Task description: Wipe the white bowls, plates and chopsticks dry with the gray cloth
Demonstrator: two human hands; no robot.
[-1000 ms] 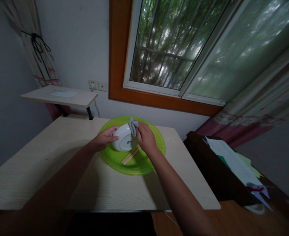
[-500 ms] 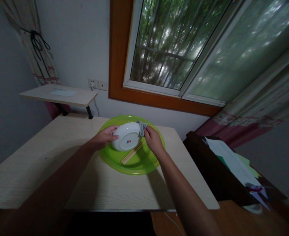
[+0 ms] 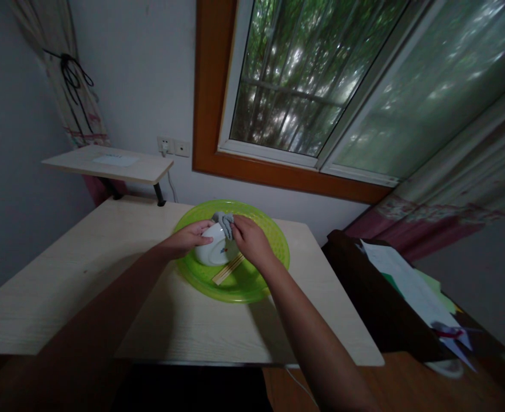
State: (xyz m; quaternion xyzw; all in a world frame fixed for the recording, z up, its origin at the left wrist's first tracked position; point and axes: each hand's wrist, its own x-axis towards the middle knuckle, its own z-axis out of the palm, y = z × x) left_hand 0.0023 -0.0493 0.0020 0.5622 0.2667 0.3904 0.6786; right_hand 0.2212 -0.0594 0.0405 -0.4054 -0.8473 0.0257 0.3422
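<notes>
A white plate (image 3: 211,252) is tilted on edge inside a green plastic basin (image 3: 261,280) on the light wooden table (image 3: 63,286). My left hand (image 3: 187,237) grips the plate's left rim. My right hand (image 3: 247,243) is closed on a small grey cloth (image 3: 224,220) and presses it against the plate's upper face. A pair of wooden chopsticks (image 3: 227,269) lies in the basin just below the plate.
A small raised shelf (image 3: 106,163) stands at the table's back left, below a tied curtain. A wall socket (image 3: 173,146) and a window are behind. To the right, a dark cabinet (image 3: 376,297) holds papers (image 3: 406,280).
My right hand has swept the cloth from the plate's right rim back leftward over its top. The plate is now more covered by my hands. My left hand stays put.
</notes>
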